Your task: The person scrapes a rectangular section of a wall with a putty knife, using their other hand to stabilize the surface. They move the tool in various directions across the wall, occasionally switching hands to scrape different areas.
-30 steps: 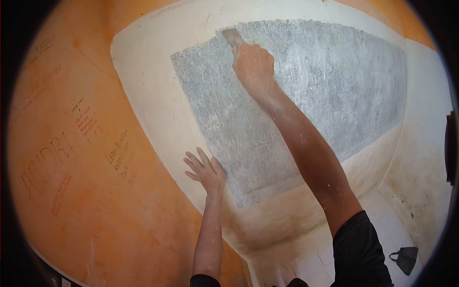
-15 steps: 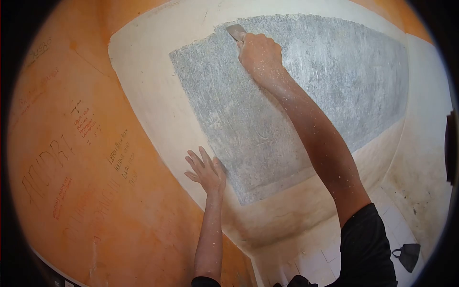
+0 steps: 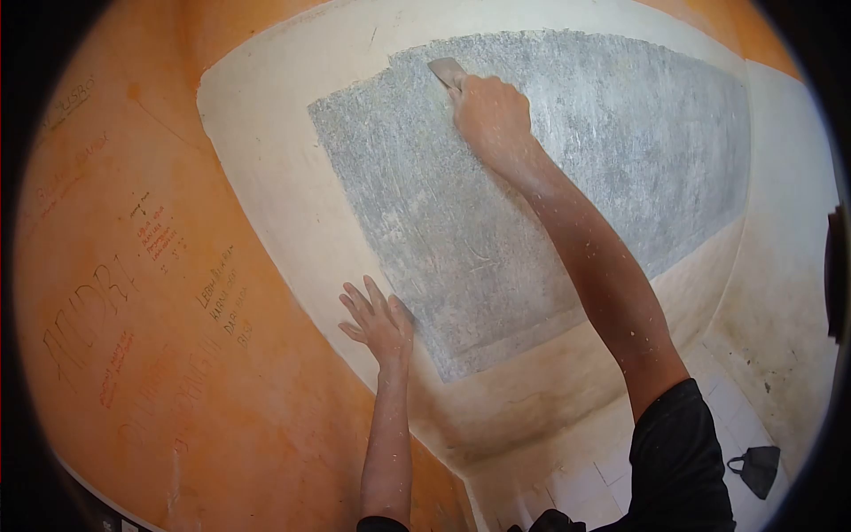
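My right hand point(image 3: 494, 115) is closed around a putty knife point(image 3: 448, 70), whose flat metal blade lies against the upper left of a grey scraped patch point(image 3: 425, 204) on the wall. Its handle is hidden in my fist. With fingers spread, my left hand point(image 3: 381, 326) rests on the cream-painted wall point(image 3: 275, 160) at the patch's lower left edge, holding nothing. Pale flecks dot both forearms.
On the left is an orange wall point(image 3: 177, 417) with handwriting in black and red. A pale tiled floor point(image 3: 585, 488) shows below, and a dark face mask point(image 3: 756, 471) is at the lower right. Another pale wall point(image 3: 784, 266) meets this one at the right.
The putty knife and my right hand have moved slightly right and down over the grey patch. My left hand stays spread on the wall, and the view has shifted a little.
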{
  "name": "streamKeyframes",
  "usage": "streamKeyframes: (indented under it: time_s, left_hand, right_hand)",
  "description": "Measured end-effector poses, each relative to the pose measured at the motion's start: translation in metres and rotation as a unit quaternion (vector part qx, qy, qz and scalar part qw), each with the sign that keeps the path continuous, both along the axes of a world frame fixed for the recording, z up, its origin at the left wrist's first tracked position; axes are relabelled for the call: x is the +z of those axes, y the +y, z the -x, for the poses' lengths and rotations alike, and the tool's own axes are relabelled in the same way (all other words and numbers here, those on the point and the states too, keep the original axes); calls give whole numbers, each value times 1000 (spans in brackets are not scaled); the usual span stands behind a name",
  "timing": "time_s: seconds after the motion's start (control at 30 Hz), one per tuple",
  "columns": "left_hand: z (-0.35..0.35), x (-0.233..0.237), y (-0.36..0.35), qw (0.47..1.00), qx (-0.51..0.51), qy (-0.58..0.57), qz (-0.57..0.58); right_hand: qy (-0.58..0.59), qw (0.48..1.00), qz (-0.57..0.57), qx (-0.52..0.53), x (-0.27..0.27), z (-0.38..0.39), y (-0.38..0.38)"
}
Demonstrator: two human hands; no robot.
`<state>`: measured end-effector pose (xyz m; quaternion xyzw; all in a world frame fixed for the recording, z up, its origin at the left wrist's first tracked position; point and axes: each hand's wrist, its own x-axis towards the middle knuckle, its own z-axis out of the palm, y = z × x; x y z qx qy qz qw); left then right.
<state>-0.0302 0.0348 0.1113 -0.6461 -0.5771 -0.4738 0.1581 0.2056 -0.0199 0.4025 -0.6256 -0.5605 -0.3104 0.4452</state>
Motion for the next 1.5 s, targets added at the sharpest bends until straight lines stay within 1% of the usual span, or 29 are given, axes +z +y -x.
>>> streamKeyframes:
  time_s: [0.03,0.1,0.2,0.27,0.33,0.37,0.4,0.43,0.5,0.53,0.6,0.63,0.7,0.77,0.83,0.9,0.93,1.03,1.1,1.17,1.23,1.3,1.33,1.4,1.43,1.5]
  left_hand:
    - [0,-1,1,1000,-11,-3,-5]
    - [1,-2,7,1000,-12,-2,-12]
    - [5,-9,11,1000,-16,0,-2]
    - [0,-12,17,1000,-29,-6,8]
    - [1,-20,23,1000,-14,6,13]
    - [-1,-25,25,1000,-13,2,13]
    - [-3,-24,28,1000,-7,2,18]
    - [-6,-23,31,1000,-2,2,22]
    - [-7,-23,31,1000,3,2,24]
    - [-8,-22,31,1000,7,4,30]
    - [-7,-22,36,1000,7,9,18]
    - [-5,-27,35,1000,8,15,7]
    - [-2,-26,34,1000,-7,12,8]
    - [-2,-26,33,1000,-19,0,0]
    - [-2,-24,32,1000,-24,3,12]
    - [-3,-25,29,1000,-26,2,18]
    - [-3,-23,29,999,-28,1,17]
    - [-4,-22,30,999,-12,4,30]
    - [-4,-20,33,1000,-11,7,23]
    - [-3,-26,27,1000,-13,12,26]
    - [-2,-21,23,999,-43,-5,31]
    - [0,-22,21,999,-37,-1,36]
    - [-2,-19,23,999,-34,4,40]
    - [-5,-17,21,999,-35,0,41]
    - [-5,-16,17,998,-34,-5,44]
    - [-7,-12,11,997,-42,-15,57]
  right_hand:
    - [0,1000,1,-1,-4,-2,1]
    - [62,997,-25,38,-1,-5,4]
    - [47,998,-37,16,13,-9,10]
    - [35,999,-24,-7,1,-13,7]
    - [23,999,-8,-25,-16,-15,4]
    - [43,999,-11,1,-22,-15,4]
    - [62,998,-19,29,-19,-12,1]
    - [56,998,-23,31,-9,-9,0]
    - [11,994,-73,79,13,-6,-4]
    - [13,994,-74,77,23,-4,-5]
    - [-16,1000,-20,-5,35,1,-3]
    - [-14,1000,-11,-5,25,4,-3]
    - [-1,998,-52,34,8,11,-3]
    - [6,998,-55,37,12,10,7]
    - [19,997,-61,41,21,16,1]
    - [-3,999,37,1,27,19,-6]
    - [-1,999,37,0,23,18,-4]
    - [-20,1000,8,1,16,24,-1]
    - [-12,998,-59,33,22,24,-2]
    - [-22,999,-38,26,16,25,-7]
    - [-39,999,-30,23,18,31,-5]
    - [-7,997,-63,35,16,36,-3]
    - [-9,997,-68,34,25,38,-5]
    - [22,998,64,3,39,46,-6]
    - [22,998,67,4,32,45,-6]
    - [12,999,-5,53,12,43,-5]
